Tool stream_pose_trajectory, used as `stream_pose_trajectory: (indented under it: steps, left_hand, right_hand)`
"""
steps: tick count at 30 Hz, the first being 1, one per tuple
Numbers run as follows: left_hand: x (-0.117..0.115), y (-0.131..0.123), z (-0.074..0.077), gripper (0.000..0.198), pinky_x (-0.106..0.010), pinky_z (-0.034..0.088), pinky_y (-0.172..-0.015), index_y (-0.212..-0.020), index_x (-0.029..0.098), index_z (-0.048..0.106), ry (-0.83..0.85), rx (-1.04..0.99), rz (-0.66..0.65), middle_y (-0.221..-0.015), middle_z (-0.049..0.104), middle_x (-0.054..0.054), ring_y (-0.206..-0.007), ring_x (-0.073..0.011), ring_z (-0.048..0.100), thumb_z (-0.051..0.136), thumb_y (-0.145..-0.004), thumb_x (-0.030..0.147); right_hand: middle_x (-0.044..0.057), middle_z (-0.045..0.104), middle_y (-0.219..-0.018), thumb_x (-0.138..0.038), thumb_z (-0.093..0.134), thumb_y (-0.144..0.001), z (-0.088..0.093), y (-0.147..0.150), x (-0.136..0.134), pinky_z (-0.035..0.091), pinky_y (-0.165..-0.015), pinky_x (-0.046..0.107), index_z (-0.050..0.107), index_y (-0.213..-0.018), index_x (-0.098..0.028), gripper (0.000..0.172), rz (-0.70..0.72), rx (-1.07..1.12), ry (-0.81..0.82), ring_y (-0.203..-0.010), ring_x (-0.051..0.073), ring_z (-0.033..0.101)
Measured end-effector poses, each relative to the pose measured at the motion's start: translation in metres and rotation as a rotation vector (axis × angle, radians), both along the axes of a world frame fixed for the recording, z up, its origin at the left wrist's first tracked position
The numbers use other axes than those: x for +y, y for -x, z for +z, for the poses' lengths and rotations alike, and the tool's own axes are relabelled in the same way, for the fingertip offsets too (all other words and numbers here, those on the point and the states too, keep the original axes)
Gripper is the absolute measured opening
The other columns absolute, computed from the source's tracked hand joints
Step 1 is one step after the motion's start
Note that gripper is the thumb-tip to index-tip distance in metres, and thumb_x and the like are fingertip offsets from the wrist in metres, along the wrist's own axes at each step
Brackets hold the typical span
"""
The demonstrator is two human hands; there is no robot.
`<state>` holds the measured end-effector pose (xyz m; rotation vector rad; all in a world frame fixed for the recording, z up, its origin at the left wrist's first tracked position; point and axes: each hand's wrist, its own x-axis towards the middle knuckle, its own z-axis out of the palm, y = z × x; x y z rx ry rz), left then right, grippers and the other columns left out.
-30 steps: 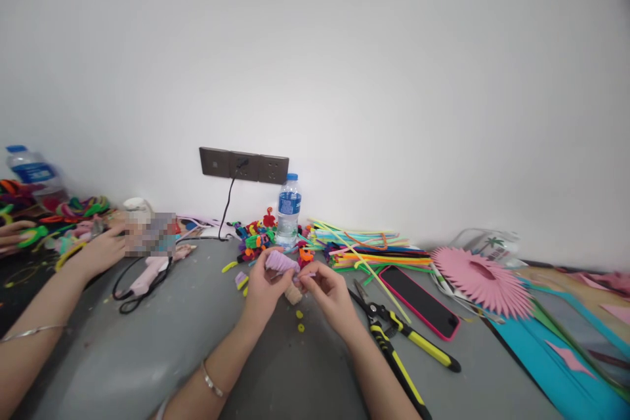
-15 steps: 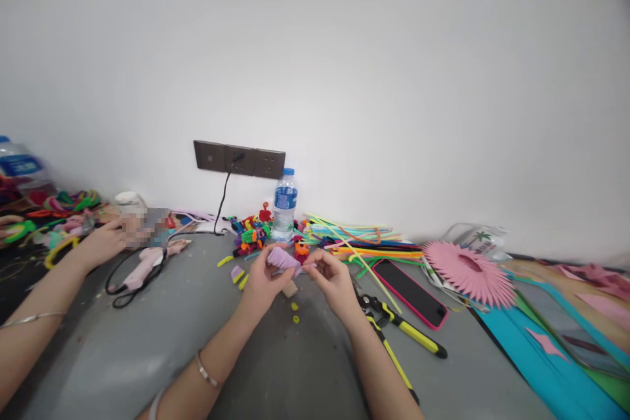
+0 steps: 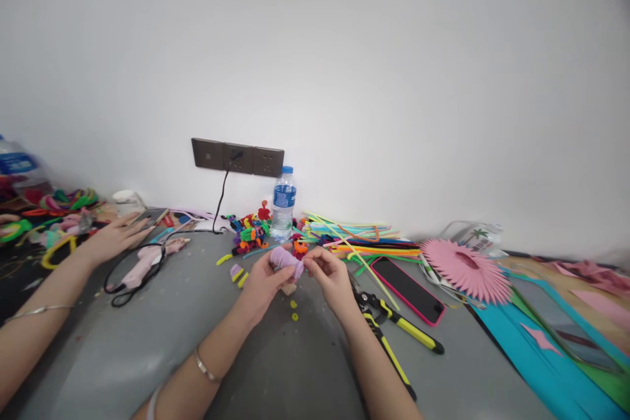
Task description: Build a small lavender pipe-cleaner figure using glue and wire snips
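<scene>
A lilac coil of fuzzy pipe cleaner (image 3: 282,257) is held in my left hand (image 3: 259,287), whose fingers close around it. At the coil's right end, my right hand (image 3: 329,274) pinches the lilac strand between thumb and forefinger. Below the coil, a small beige block (image 3: 289,289) shows partly, the rest hidden by my left hand. Two small yellow-green pieces (image 3: 295,317) lie on the grey table (image 3: 290,367) in front. Left of my left hand are short yellow pieces (image 3: 237,273), one beside a lilac bit.
Behind stand a water bottle (image 3: 284,202), small colourful pipe-cleaner figures (image 3: 252,234) and loose pipe cleaners (image 3: 364,236). Yellow-black pliers (image 3: 411,333), a phone (image 3: 408,291) and a pink paper fan (image 3: 465,270) lie right. Leftward are a pink glue gun (image 3: 140,269) and another person's hand (image 3: 111,236).
My right hand has come closer to the coil, and the lilac strand between them looks shorter. The coil has turned slightly. At left, the other person's hand has flattened over a dark phone-like object.
</scene>
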<state>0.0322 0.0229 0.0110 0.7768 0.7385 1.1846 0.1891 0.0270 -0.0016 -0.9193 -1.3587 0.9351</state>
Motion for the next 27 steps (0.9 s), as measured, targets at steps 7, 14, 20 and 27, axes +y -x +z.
stream_pose_trajectory:
  steps: [7,14,20,27]
  left_hand:
    - [0.0022,0.0005,0.0000,0.066,-0.021,0.054,-0.066,-0.111,0.014,0.067,0.046,-0.073,0.046,-0.085,0.073,-0.002,-0.072,-0.0122,0.066,0.093,-0.052,0.027]
    - [0.0023,0.0007,-0.0029,0.062,-0.020,0.054,-0.066,-0.109,0.014,0.068,0.042,-0.101,0.051,-0.084,0.074,-0.002,-0.072,-0.0119,0.067,0.093,-0.053,0.026]
    - [0.0037,0.0010,-0.0028,0.062,-0.020,0.053,-0.065,-0.109,0.013,0.067,0.040,-0.089,0.029,-0.084,0.074,-0.002,-0.071,-0.0117,0.066,0.092,-0.054,0.026]
    - [0.0027,0.0002,-0.0024,0.062,-0.024,0.053,-0.066,-0.108,0.014,0.068,0.031,-0.078,0.073,-0.084,0.072,-0.003,-0.071,-0.0129,0.065,0.093,-0.052,0.027]
  right_hand:
    - [0.002,0.063,-0.072,-0.036,0.065,-0.085,-0.0045,0.0032,-0.0005,0.043,-0.060,0.025,0.065,-0.076,-0.019,0.019,-0.081,-0.076,-0.058,-0.066,0.016,0.056]
    - [0.002,0.061,-0.073,-0.037,0.062,-0.087,-0.0077,0.0028,-0.0009,0.043,-0.063,0.026,0.064,-0.076,-0.019,0.021,-0.120,-0.158,-0.074,-0.067,0.016,0.054]
    - [0.003,0.064,-0.072,-0.041,0.066,-0.084,-0.0069,0.0027,-0.0005,0.043,-0.061,0.026,0.067,-0.076,-0.018,0.024,-0.108,-0.113,-0.026,-0.066,0.017,0.056]
    - [0.002,0.064,-0.069,-0.041,0.068,-0.083,-0.0062,0.0033,-0.0015,0.043,-0.060,0.027,0.066,-0.074,-0.018,0.025,-0.117,-0.098,-0.028,-0.063,0.016,0.056]
